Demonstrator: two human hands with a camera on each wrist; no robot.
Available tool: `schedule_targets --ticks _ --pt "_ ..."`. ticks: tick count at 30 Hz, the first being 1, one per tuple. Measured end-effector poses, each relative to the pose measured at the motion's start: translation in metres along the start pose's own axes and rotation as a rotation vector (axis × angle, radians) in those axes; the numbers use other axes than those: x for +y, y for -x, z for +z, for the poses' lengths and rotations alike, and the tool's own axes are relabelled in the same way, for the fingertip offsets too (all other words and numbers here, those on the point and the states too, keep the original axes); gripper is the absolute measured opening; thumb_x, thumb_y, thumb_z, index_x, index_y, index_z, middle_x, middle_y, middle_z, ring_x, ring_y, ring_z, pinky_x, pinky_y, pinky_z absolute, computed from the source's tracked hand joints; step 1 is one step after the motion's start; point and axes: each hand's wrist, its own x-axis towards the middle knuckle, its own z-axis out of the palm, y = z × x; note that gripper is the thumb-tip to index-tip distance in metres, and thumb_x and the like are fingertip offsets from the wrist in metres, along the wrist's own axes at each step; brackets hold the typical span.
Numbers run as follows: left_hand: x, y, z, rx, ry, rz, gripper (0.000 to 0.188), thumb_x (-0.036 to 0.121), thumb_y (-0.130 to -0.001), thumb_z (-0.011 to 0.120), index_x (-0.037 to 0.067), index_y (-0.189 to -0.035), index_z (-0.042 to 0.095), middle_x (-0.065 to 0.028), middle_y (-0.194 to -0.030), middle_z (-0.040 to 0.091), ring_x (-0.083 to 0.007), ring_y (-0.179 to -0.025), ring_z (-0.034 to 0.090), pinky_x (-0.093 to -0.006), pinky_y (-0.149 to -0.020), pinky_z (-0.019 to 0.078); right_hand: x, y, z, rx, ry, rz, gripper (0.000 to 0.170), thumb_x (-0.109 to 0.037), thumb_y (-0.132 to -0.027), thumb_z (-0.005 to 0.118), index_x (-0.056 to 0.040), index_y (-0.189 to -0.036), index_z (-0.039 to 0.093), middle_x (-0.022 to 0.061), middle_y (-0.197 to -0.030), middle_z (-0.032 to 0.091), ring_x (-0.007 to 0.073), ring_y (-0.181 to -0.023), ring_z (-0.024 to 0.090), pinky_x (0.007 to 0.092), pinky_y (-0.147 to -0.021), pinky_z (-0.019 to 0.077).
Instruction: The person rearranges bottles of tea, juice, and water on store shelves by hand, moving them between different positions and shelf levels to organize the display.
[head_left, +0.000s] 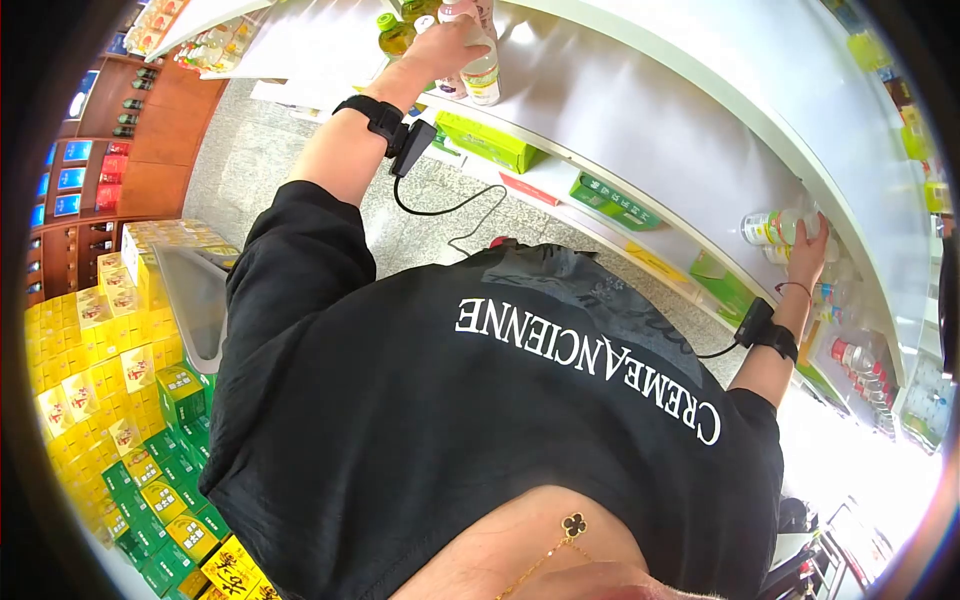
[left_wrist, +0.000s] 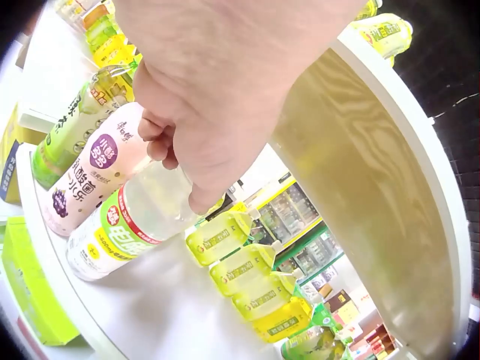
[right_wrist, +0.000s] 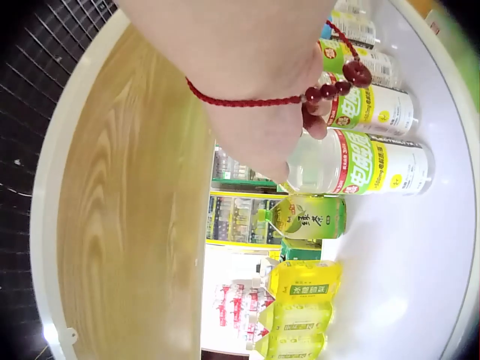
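In the head view my left hand point(head_left: 445, 50) reaches to the upper shelf at top left. It grips the upper part of a clear drink bottle point(left_wrist: 124, 229) with a green, white and red label, the thumb along one side. A pink drink bottle point(left_wrist: 94, 176) stands right beside it, and a green tea bottle point(left_wrist: 75, 131) stands beyond. My right hand point(head_left: 806, 255), with a red bead bracelet point(right_wrist: 255, 102) at the wrist, holds the top of a similar clear bottle point(right_wrist: 375, 165), the front one in a row. The palms hide both bottle caps.
Below the upper shelf point(head_left: 640, 150) sits a lower shelf with green boxes point(head_left: 490, 140). Several yellow-green bottles point(left_wrist: 244, 270) stand farther along the shelf. Stacked yellow and green cartons point(head_left: 110, 390) fill the left side, by a grey tray-like panel point(head_left: 190, 300). A cable point(head_left: 440, 212) hangs from the left wrist camera.
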Motion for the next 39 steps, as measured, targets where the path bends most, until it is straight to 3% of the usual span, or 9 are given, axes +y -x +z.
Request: schedule_targets --ticks 2,8,15,18,23,29,31,33,39 --pt "0.000 0.002 -0.001 0.024 0.028 0.019 0.053 0.044 -0.083 0.061 0.005 -0.118 0.049 -0.0240 -0.099 0.064 -0.0400 -0.094 0.062 -0.0465 -0.081 0.0485 -0.002 0.000 0.001 0.046 0.013 0.023 0.060 -0.044 -0.085 0.060 -0.0217 -0.137 0.043 0.0147 -0.088 0.064 0.0292 -0.085 0.062 0.0398 -0.081 0.0463" --pt "-0.007 -0.004 0.002 0.004 0.056 0.048 0.047 0.038 -0.085 0.059 0.005 -0.116 0.048 -0.0232 -0.100 0.064 -0.0384 -0.096 0.061 -0.0449 -0.081 0.0489 -0.005 -0.017 -0.004 -0.039 0.101 0.069 0.067 -0.049 -0.082 0.059 -0.0128 -0.136 0.044 0.0195 -0.125 0.057 0.0374 -0.116 0.053 0.0414 -0.098 0.0404" --pt "-0.005 -0.012 -0.010 -0.173 -0.030 0.186 0.050 0.031 -0.084 0.058 0.006 -0.126 0.045 -0.0210 -0.109 0.062 -0.0342 -0.105 0.060 -0.0433 -0.086 0.0490 0.008 -0.028 0.002 -0.019 0.115 0.078 0.066 -0.048 -0.081 0.060 -0.0108 -0.134 0.047 0.0185 -0.128 0.055 0.0370 -0.120 0.050 0.0421 -0.099 0.0404" --pt "-0.018 -0.016 0.009 -0.174 -0.074 0.248 0.052 0.032 -0.084 0.057 0.008 -0.128 0.044 -0.0205 -0.111 0.061 -0.0343 -0.105 0.060 -0.0431 -0.086 0.0489 0.010 -0.032 0.003 0.057 0.236 -0.043 0.059 -0.046 -0.081 0.063 -0.0153 -0.130 0.050 0.0164 -0.125 0.058 0.0360 -0.106 0.060 0.0407 -0.091 0.0462" --pt "-0.007 0.006 0.003 0.097 -0.057 0.258 0.046 0.031 -0.087 0.059 0.008 -0.124 0.044 -0.0204 -0.099 0.063 -0.0360 -0.097 0.062 -0.0442 -0.080 0.0506 -0.082 -0.004 0.019 0.020 0.336 -0.082 0.056 -0.045 -0.080 0.063 -0.0165 -0.127 0.054 0.0190 -0.117 0.062 0.0380 -0.107 0.059 0.0426 -0.092 0.0454" --pt "0.000 0.018 -0.003 0.156 -0.031 0.202 0.041 0.033 -0.086 0.060 0.007 -0.115 0.047 -0.0167 -0.101 0.063 -0.0342 -0.094 0.063 -0.0453 -0.073 0.0523 -0.246 0.017 0.051 -0.150 0.071 -0.448 0.069 -0.046 -0.078 0.064 0.0038 -0.124 0.054 0.0255 -0.127 0.053 0.0389 -0.117 0.052 0.0378 -0.101 0.0381" --pt "-0.006 0.019 0.005 0.278 0.008 0.251 0.041 0.034 -0.085 0.061 0.007 -0.113 0.049 -0.0156 -0.102 0.063 -0.0338 -0.093 0.063 -0.0460 -0.073 0.0519 -0.292 0.019 0.077 -0.239 0.093 -0.551 0.052 -0.045 -0.085 0.056 -0.0101 -0.123 0.058 0.0145 -0.130 0.055 0.0326 -0.118 0.051 0.0391 -0.102 0.0373" --pt "-0.007 0.019 0.005 0.279 0.040 0.255 0.041 0.033 -0.085 0.062 0.007 -0.114 0.050 -0.0150 -0.102 0.063 -0.0338 -0.093 0.062 -0.0455 -0.074 0.0516 -0.355 0.037 0.086 -0.316 -0.041 -0.449 0.064 -0.050 -0.080 0.060 -0.0036 -0.123 0.058 0.0217 -0.123 0.058 0.0334 -0.110 0.057 0.0384 -0.097 0.0408" --pt "-0.006 0.022 0.002 0.235 0.208 0.205 0.042 0.030 -0.083 0.064 0.009 -0.118 0.053 -0.0146 -0.105 0.062 -0.0327 -0.101 0.059 -0.0430 -0.080 0.0501 -0.450 0.020 0.173 -0.159 -0.004 -0.888 0.057 -0.055 -0.084 0.053 -0.0104 -0.118 0.061 0.0119 -0.112 0.065 0.0270 -0.091 0.063 0.0428 -0.080 0.0500"
